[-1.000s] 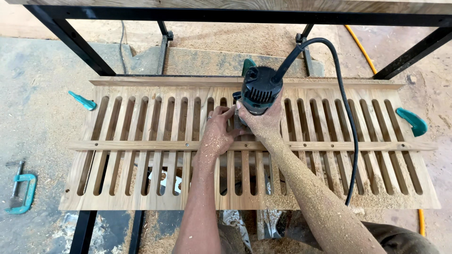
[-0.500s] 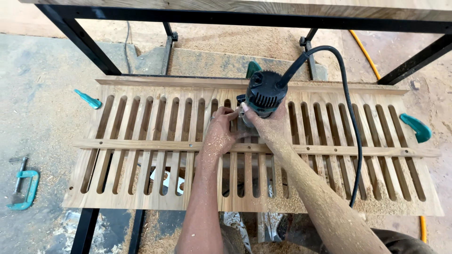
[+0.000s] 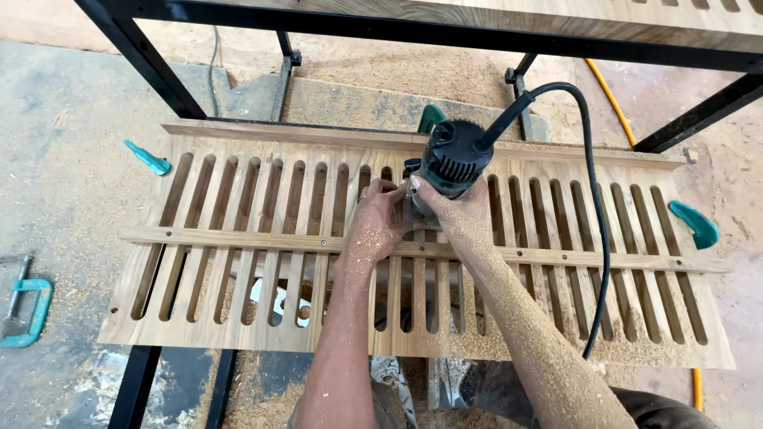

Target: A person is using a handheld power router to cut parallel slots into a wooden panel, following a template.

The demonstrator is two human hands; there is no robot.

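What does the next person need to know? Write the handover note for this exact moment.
Left hand: on the slotted wooden panel, fingers at the router base.
Right hand: grip closed around the green-black router.
Router stands upright on the panel near the middle of the far edge; its black cord loops right.
Slots already run across the whole panel; sawdust covers the right part.
A thin cross strip is screwed over the slats.
How much routing is left cannot be told.

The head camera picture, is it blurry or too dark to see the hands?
Head view: sharp and evenly daylit, no glare; both hands, left hand and right hand, and the router show clearly; soft shadows only under the slatted wooden panel; edges bend slightly.
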